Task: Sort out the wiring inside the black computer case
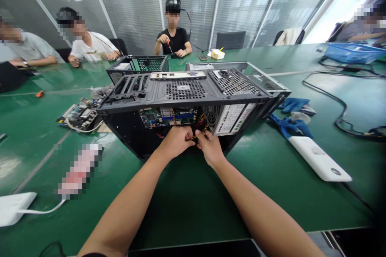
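Observation:
A black computer case (120,128) lies in front of me with its open side toward me. Inside it are a motherboard (147,117) and a power supply (233,119) with a white label. My left hand (176,142) and my right hand (210,147) meet at the case opening, below the power supply's fan (212,115). Thin yellow and dark wires (193,137) run between them, pinched by thumb and fingers of both hands. A twisted cable (174,116) hangs across the motherboard above my left hand. Whether the wires end in a plug is hidden by my fingers.
Left of the case sits a loose circuit board (81,113). At right are a white power bank (319,158), blue gloves (291,124), black cables (340,104) and a blue basket (352,53). Another case (150,64) stands behind. Several people sit around the table, one holding a screwdriver (169,45).

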A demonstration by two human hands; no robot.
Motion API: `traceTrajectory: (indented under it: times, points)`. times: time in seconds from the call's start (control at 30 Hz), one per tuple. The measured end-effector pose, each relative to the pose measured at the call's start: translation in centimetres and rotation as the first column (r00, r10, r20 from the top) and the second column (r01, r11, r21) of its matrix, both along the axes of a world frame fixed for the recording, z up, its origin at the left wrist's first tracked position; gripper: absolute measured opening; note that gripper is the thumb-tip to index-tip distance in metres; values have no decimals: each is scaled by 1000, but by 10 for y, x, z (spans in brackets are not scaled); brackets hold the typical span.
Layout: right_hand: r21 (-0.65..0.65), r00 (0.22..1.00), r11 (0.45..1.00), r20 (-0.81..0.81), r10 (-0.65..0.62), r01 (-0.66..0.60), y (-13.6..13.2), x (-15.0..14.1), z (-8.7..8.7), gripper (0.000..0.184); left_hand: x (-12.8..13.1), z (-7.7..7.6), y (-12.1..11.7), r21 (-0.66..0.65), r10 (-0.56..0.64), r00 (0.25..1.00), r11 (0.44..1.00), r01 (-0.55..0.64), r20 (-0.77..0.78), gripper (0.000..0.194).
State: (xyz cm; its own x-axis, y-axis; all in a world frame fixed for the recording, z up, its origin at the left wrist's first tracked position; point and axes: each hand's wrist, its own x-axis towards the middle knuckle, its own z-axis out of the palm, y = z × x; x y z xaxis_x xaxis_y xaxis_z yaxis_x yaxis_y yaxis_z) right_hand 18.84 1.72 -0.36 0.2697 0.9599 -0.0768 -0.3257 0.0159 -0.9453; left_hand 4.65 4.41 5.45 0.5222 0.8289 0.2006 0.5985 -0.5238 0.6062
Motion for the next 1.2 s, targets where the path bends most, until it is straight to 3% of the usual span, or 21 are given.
traceTrajectory:
  times: [0.2, 0.43, 0.73, 0.97, 1.2]
  points:
    - [2, 1000, 1000, -3, 17, -17, -1, 0, 0, 47, -1, 2, -3, 14, 51, 994, 999, -49, -95, 10]
    - [26, 997, 998, 46, 63, -64, -3, -2, 3, 48, 0, 4, -2, -27, 25, 997, 999, -27, -71, 13]
    - [-5, 994, 1000, 113, 6, -6, -4, -1, 1, 45, 1, -2, -2, 22, 1, 998, 1000, 0, -66, 11]
    - [-30, 994, 999, 107, -6, 9, -3, -1, 2, 44, 0, -2, -3, 24, 40, 992, 999, -37, -117, 17]
    - [-25, 997, 1000, 79, 1, 1, -2, -1, 1, 45, 1, 4, -5, -9, 85, 988, 996, -87, -129, 10]
